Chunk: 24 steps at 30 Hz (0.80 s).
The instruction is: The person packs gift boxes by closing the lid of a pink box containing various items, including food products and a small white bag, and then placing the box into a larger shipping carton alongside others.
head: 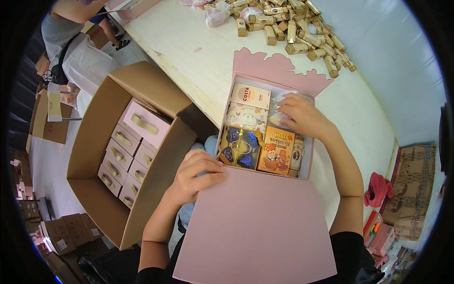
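Observation:
A pink gift box [311,156] lies open before me, its lid [262,220] folded toward my body and a scalloped pink flap [262,64] raised at the far side. My left hand [198,174] grips the box's near left corner by the lid fold. Inside the right compartment, my right hand [301,115] rests over a clear plastic bag [278,106], fingers apart; whether they grip it is unclear. Around it sit a Costa carton [251,95], a floral packet [247,116], a clear-topped box of blue-wrapped pieces [241,147], an orange HBAF carton [276,151] and a gold-capped bottle [297,154].
Left of the table [184,53], a large cardboard carton [152,184] holds several pink boxes with handles [145,124]. Gold bottles [269,35] are heaped at the far end near small plastic bags [217,14]. Another person [71,46] is at upper left. A red cloth [377,190] lies at right.

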{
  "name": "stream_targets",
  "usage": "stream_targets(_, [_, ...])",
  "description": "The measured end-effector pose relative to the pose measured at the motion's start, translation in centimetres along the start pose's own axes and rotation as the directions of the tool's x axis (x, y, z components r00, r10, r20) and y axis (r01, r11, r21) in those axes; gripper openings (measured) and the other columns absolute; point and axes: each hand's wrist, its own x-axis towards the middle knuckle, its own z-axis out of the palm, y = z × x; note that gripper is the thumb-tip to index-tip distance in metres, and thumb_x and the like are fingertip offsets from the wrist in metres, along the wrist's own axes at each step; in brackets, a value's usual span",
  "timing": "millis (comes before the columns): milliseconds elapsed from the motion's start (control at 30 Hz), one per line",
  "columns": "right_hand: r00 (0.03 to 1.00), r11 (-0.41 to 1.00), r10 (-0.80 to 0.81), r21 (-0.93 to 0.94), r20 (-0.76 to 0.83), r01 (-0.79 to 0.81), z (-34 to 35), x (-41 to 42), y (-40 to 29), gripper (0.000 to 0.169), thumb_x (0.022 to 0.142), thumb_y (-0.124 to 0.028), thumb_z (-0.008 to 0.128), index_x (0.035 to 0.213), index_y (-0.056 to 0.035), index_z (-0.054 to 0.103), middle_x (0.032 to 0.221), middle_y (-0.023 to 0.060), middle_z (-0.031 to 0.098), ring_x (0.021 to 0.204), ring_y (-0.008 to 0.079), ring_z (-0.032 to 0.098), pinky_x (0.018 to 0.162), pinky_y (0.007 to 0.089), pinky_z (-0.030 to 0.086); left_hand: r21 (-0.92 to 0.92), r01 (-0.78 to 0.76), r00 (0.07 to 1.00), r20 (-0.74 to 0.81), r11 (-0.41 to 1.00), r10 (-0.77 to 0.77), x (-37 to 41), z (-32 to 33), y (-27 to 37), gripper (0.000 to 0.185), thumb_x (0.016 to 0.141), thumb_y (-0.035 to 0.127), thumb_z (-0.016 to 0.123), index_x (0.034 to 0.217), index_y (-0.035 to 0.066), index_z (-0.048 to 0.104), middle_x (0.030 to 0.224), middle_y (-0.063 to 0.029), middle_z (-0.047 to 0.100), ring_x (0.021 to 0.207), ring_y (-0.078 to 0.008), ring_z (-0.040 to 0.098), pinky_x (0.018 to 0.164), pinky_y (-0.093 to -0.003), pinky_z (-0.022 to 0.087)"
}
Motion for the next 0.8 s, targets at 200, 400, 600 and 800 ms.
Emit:
stream_targets(200, [0.998,0.996,-0.063,0.055,-0.021,0.065,0.3,0.1,-0.2,0.028,0.075,-0.010,0.063,0.102,-0.0017,0.058,0.112,0.0147,0.055,0.114,0.0323,0.047,0.097,0.0400,0.040,-0.026,0.011,1.000,-0.029,1.000,-0.012,0.0,0.6,-0.1,0.021,0.066,0.014,0.068,0.085,0.006,0.065,0.085,-0.0059,0.061,0.082,-0.0247,0.060,0.077,-0.0391,0.045])
stream_targets(400, [0.997,0.972,0.066,0.229,-0.048,-0.053,-4.9,0.2,-1.1,0.035,0.066,0.010,0.046,0.098,0.0003,0.057,0.110,0.0166,0.058,0.104,0.0352,0.053,0.090,0.0403,0.044,-0.001,0.025,1.000,-0.001,1.000,-0.025,0.1,0.2,0.0,0.020,0.066,0.014,0.068,0.084,0.007,0.065,0.085,-0.0056,0.060,0.081,-0.0243,0.060,0.077,-0.0390,0.045])
stream_targets(600, [0.997,0.969,0.010,0.247,-0.076,0.009,-2.6,0.6,0.8,0.036,0.066,0.014,0.041,0.094,0.0018,0.060,0.096,0.0178,0.062,0.092,0.0356,0.057,0.081,0.0385,0.045,-0.021,-0.013,1.000,-0.029,1.000,0.013,0.3,0.6,-0.5,0.022,0.064,0.015,0.069,0.084,0.007,0.064,0.084,-0.0047,0.060,0.081,-0.0243,0.060,0.078,-0.0390,0.044])
stream_targets(800, [0.961,0.889,0.097,0.456,-0.258,0.033,-6.4,-1.3,0.5,0.033,0.074,0.011,0.044,0.099,0.0006,0.063,0.096,0.0139,0.064,0.091,0.0265,0.060,0.079,0.0334,0.046,-0.037,0.038,0.999,0.002,0.999,-0.038,0.4,0.2,-0.5,0.021,0.065,0.017,0.067,0.082,0.006,0.064,0.082,-0.0056,0.059,0.079,-0.0247,0.059,0.079,-0.0386,0.043])
